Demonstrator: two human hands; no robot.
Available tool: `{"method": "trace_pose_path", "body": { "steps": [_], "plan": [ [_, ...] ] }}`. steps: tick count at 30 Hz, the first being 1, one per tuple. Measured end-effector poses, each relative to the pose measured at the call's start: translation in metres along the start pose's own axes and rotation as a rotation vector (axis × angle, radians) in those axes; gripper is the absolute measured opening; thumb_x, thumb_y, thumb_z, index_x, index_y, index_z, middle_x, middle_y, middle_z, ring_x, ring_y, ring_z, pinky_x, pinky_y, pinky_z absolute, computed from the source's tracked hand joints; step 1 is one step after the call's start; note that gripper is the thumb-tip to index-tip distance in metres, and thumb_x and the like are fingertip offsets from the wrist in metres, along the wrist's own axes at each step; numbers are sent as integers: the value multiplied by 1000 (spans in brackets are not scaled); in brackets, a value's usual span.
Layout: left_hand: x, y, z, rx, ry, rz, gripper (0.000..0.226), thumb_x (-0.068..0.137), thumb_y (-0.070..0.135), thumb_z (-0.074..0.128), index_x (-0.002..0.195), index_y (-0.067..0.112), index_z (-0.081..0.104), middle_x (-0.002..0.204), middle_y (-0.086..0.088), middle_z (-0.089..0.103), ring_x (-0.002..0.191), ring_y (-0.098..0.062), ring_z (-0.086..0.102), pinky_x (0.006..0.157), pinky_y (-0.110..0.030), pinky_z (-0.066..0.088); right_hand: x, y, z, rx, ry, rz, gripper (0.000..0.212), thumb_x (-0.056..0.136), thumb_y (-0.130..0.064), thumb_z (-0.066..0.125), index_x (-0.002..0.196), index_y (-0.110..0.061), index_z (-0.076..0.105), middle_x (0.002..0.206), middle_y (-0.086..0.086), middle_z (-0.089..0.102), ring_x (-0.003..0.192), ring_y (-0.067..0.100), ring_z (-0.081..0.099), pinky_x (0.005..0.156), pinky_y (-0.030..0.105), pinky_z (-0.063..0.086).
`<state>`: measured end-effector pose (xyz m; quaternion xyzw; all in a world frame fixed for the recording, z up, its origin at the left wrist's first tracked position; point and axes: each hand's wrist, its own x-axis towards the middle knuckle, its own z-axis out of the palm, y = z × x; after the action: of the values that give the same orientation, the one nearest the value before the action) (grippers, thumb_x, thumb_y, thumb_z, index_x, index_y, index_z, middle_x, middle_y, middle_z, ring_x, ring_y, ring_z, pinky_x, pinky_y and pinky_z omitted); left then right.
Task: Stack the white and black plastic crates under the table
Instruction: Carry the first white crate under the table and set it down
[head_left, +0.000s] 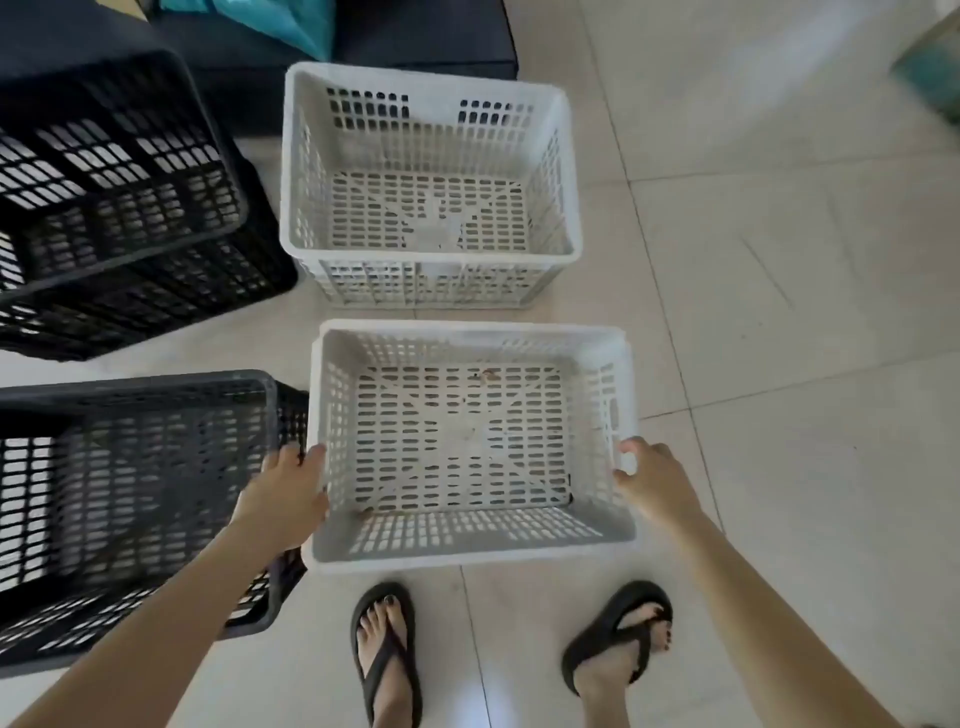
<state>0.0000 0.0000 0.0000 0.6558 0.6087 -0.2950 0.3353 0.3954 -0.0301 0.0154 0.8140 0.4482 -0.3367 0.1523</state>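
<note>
A white plastic crate (467, 551) is right in front of me, above my feet. My left hand (288, 493) grips its left rim and my right hand (657, 480) grips its right rim. Whether it rests on the floor or is lifted I cannot tell. A second white crate (431, 280) stands on the tiles just beyond it. At the near left sits a black crate (130, 519), touching the held crate's left side. At the far left, one black crate (114, 171) lies tilted inside another black crate (156, 306). All crates are empty.
A dark sofa (415, 31) with a teal cushion (280, 21) stands behind the crates. My feet in black flip-flops (387, 654) are on the pale tiled floor (779, 312), which stretches open to the right. No table is in view.
</note>
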Motion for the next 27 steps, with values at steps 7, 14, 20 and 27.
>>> {"method": "trace_pose_path", "body": {
  "steps": [7, 14, 20, 27],
  "plan": [
    [65, -5, 25, -112, -16, -108, 58, 96, 16, 45, 149, 12, 23, 145, -20, 28, 133, -40, 36, 107, -44, 40, 56, 21, 47, 30, -50, 125, 43, 92, -27, 53, 133, -25, 43, 137, 11, 35, 111, 33, 55, 92, 43, 51],
    [88, -1, 43, -147, 205, -137, 43, 86, -2, 52, 127, 8, 45, 121, -21, 44, 89, -39, 59, 73, -45, 54, 86, 31, 66, 2, 46, 119, 37, 90, -12, 53, 126, -13, 46, 123, 15, 38, 90, 33, 62, 82, 40, 56],
    [74, 10, 31, -235, 253, -161, 52, 81, -8, 51, 126, 16, 38, 109, -21, 49, 73, -39, 60, 66, -48, 55, 81, 41, 54, -127, 89, 39, 54, 77, 9, 59, 123, -13, 41, 103, 10, 41, 85, 28, 57, 68, 33, 55],
    [9, 42, -12, -186, 230, -170, 52, 79, -10, 51, 122, 15, 37, 86, -13, 50, 61, -27, 54, 54, -37, 43, 41, 64, -13, -166, 32, -15, 28, 85, 9, 44, 95, -16, 38, 93, 5, 43, 73, 22, 50, 59, 27, 40]
  ]
}}
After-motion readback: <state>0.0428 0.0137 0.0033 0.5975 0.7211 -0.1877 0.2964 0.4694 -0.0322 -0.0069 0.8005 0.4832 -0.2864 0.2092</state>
